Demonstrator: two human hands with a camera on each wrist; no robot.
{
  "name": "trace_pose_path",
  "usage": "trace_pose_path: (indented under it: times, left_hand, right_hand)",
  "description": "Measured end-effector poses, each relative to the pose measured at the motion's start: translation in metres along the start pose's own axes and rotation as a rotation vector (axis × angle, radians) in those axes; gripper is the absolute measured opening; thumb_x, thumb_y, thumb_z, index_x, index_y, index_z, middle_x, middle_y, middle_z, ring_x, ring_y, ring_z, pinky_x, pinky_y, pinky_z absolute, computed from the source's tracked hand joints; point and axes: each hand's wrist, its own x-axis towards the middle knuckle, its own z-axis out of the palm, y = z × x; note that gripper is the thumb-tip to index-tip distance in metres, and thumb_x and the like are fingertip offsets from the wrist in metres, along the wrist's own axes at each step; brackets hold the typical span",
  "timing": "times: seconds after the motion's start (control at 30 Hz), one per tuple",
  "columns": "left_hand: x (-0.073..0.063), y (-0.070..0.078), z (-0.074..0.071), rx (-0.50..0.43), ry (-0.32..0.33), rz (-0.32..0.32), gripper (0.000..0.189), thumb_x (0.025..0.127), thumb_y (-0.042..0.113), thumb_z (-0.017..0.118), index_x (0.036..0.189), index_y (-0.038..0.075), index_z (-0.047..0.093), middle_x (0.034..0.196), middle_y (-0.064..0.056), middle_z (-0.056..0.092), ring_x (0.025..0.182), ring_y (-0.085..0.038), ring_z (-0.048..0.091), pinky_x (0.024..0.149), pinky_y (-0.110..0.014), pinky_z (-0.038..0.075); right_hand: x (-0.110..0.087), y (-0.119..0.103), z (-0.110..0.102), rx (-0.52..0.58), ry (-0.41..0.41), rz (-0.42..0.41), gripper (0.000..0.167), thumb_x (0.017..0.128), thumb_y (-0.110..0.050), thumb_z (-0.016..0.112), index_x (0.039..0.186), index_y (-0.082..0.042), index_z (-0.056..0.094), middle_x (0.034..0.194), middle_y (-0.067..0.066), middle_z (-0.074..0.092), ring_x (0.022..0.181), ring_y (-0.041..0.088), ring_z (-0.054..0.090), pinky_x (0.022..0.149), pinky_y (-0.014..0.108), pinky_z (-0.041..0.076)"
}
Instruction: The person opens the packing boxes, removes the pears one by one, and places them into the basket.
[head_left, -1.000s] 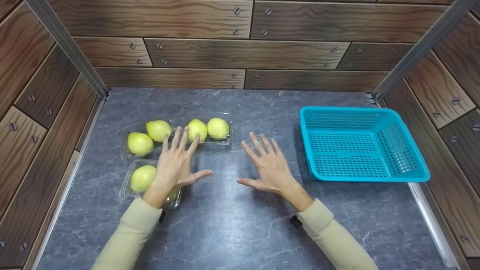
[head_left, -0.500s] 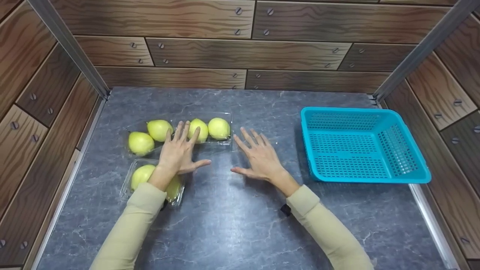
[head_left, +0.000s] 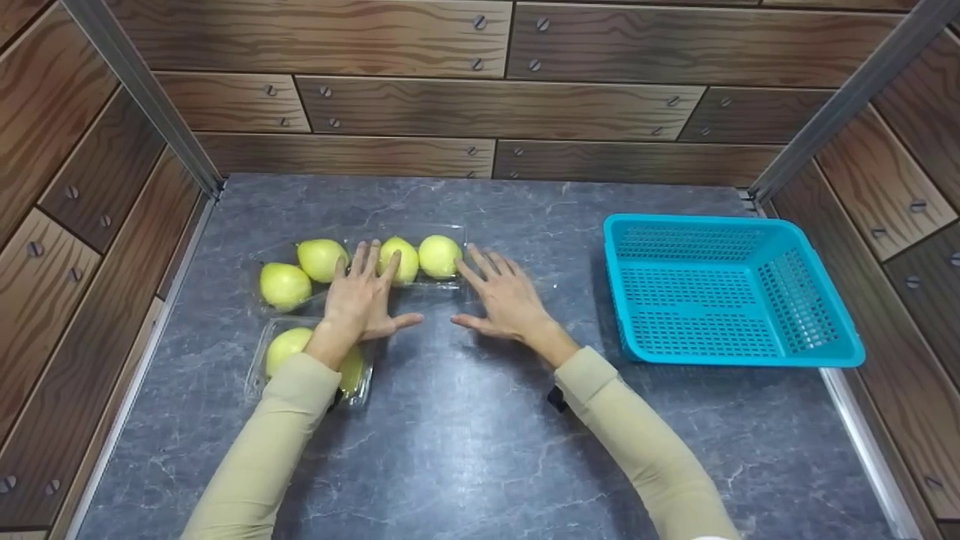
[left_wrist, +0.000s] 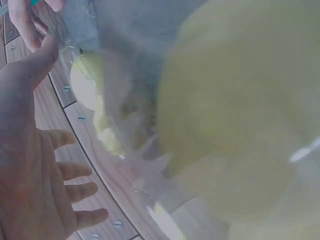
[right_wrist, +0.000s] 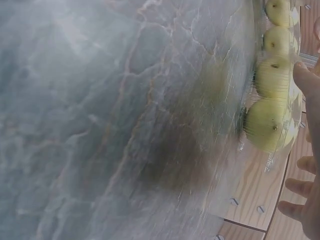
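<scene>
Yellow-green pears lie in pairs in three clear plastic boxes on the left half of the table. My left hand (head_left: 358,300), fingers spread, is over the gap between the two back boxes, its wrist overlapping the front box (head_left: 259,356). The right hand (head_left: 508,304) has its fingers stretched forward, fingertips right at the right end of the back right box (head_left: 454,284) and beside its outer pear (head_left: 440,256). Neither hand grips anything. A blurred pear (left_wrist: 240,110) fills much of the left wrist view; in the right wrist view a row of pears (right_wrist: 270,125) stands past the right thumb.
A turquoise perforated basket (head_left: 697,307) with nothing in it stands on the right side of the grey marbled table (head_left: 465,450). Wood-patterned walls (head_left: 495,109) and metal posts (head_left: 135,90) enclose the back and sides.
My right hand has moved left and forward to the end of the back right box. The left hand has shifted slightly forward. Boxes and basket keep their places.
</scene>
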Motion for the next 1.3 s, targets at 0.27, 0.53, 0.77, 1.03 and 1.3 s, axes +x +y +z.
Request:
trace_pose_path:
  times: [0.27,0.53,0.77,1.03,1.3]
  left_hand:
    - [0.014,-0.002,-0.008,0.052,-0.041,0.048,0.110,0.090,0.083,0.054,0.170,0.017,0.017,0.176,-0.021,0.013,0.164,-0.043,0.015,0.135,-0.065,0.017]
    - [0.028,-0.006,-0.007,0.059,-0.040,0.076,0.104,0.092,0.075,0.060,0.169,0.019,0.021,0.176,-0.020,0.018,0.162,-0.044,0.024,0.133,-0.063,0.027]
    - [0.033,-0.005,0.000,0.100,0.014,0.089,0.082,0.101,0.059,0.059,0.167,0.019,0.031,0.173,-0.016,0.031,0.155,-0.042,0.040,0.126,-0.058,0.042]
    - [0.035,0.002,0.004,0.114,0.078,0.101,0.071,0.102,0.051,0.063,0.162,0.020,0.041,0.165,-0.017,0.045,0.152,-0.039,0.045,0.123,-0.058,0.046]
    - [0.035,0.007,0.004,0.147,0.107,0.104,0.065,0.103,0.047,0.061,0.160,0.020,0.045,0.161,-0.018,0.049,0.155,-0.040,0.041,0.126,-0.057,0.043]
  right_hand:
    - [0.012,-0.002,0.004,0.004,-0.013,-0.011,0.092,0.098,-0.076,0.049,0.168,-0.022,0.025,0.176,0.013,0.023,0.157,0.039,0.037,0.130,0.058,0.038]
    - [0.020,-0.004,0.004,-0.001,-0.012,0.003,0.080,0.104,-0.066,0.049,0.168,-0.023,0.028,0.175,0.014,0.026,0.156,0.038,0.038,0.128,0.056,0.040]
    - [0.023,-0.004,0.005,0.014,0.019,-0.023,0.071,0.107,-0.058,0.049,0.165,-0.021,0.033,0.172,0.013,0.034,0.154,0.038,0.042,0.127,0.056,0.041]
    - [0.024,-0.002,0.004,0.010,0.083,-0.053,0.060,0.109,-0.047,0.053,0.161,-0.020,0.042,0.166,0.014,0.044,0.150,0.038,0.047,0.126,0.056,0.044]
    - [0.022,0.000,0.005,0.001,0.135,-0.068,0.056,0.107,-0.042,0.059,0.157,-0.019,0.048,0.162,0.014,0.049,0.147,0.038,0.050,0.124,0.056,0.045]
